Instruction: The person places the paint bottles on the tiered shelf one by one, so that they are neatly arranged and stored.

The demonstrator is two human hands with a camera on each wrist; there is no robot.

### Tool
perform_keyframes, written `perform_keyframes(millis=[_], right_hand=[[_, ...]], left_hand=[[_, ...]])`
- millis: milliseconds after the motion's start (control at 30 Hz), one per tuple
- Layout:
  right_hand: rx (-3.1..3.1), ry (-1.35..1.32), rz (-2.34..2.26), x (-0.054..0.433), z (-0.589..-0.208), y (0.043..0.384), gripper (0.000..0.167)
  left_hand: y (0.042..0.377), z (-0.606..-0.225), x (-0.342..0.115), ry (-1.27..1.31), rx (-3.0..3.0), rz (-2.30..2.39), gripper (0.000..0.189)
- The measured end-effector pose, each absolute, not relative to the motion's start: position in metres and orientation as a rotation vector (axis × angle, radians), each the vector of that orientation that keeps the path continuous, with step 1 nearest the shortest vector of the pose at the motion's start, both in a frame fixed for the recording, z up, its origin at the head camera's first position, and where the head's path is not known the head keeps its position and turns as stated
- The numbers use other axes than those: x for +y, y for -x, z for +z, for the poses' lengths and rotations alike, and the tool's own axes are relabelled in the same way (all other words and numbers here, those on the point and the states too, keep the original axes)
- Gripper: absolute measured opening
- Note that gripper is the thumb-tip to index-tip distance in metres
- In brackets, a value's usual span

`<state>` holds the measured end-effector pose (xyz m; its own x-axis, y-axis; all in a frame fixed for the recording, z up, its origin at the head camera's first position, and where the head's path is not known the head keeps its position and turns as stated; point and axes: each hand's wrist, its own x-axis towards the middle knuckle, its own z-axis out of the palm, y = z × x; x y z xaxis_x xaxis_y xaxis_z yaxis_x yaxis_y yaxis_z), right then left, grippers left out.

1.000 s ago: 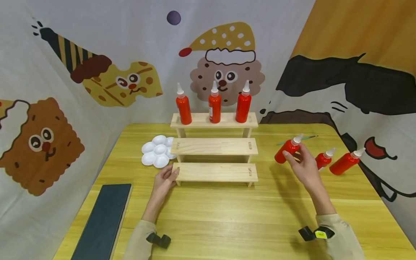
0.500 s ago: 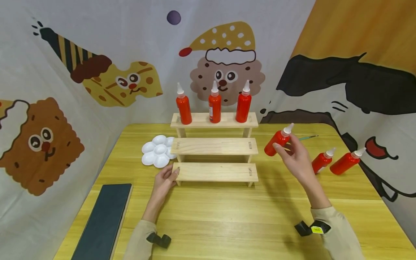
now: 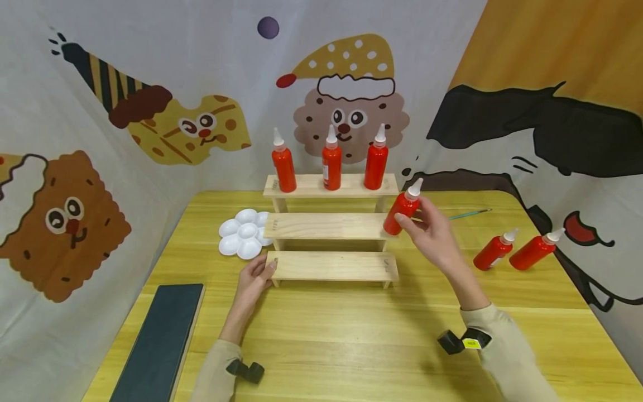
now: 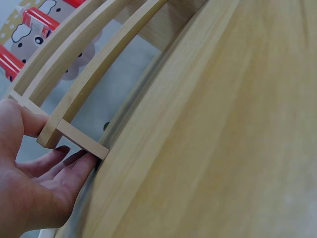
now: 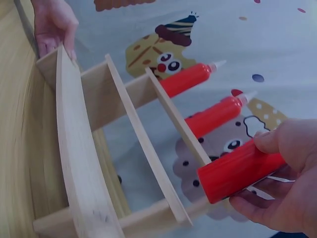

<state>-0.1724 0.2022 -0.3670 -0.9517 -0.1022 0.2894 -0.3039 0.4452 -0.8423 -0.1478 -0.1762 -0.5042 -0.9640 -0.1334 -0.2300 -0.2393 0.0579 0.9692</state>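
My right hand (image 3: 433, 230) grips a red squeeze bottle (image 3: 400, 213) with a white pointed cap, tilted, in front of the right end of the middle step of a wooden three-tier rack (image 3: 331, 226). In the right wrist view, thumb and fingers wrap the red bottle (image 5: 237, 171) near the rack's steps. My left hand (image 3: 252, 281) holds the left end of the lowest step, thumb on top; the left wrist view shows fingers against the rack's leg (image 4: 81, 139). Three matching red bottles (image 3: 332, 167) stand upright along the top step.
Two more red bottles (image 3: 494, 253) stand on the table (image 3: 351, 340) at the right. Behind my right hand lies a thin teal brush (image 3: 469, 214). A white flower-shaped palette (image 3: 247, 231) sits left of the rack, and a dark flat board (image 3: 158, 340) lies at front left.
My right hand has carried the red bottle leftward and up, from over the right side of the table to the rack's middle step. My left hand has stayed in place.
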Motion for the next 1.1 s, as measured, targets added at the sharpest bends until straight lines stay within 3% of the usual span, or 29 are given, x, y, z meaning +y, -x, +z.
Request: perform_keyframes(millis=[1100], right_hand=[[-2.46, -0.672, 1.716, 0.089, -0.369, 0.215, 0.044]], left_hand=[[0.148, -0.504, -0.175, 0.419, 2.229, 2.062, 0.051]])
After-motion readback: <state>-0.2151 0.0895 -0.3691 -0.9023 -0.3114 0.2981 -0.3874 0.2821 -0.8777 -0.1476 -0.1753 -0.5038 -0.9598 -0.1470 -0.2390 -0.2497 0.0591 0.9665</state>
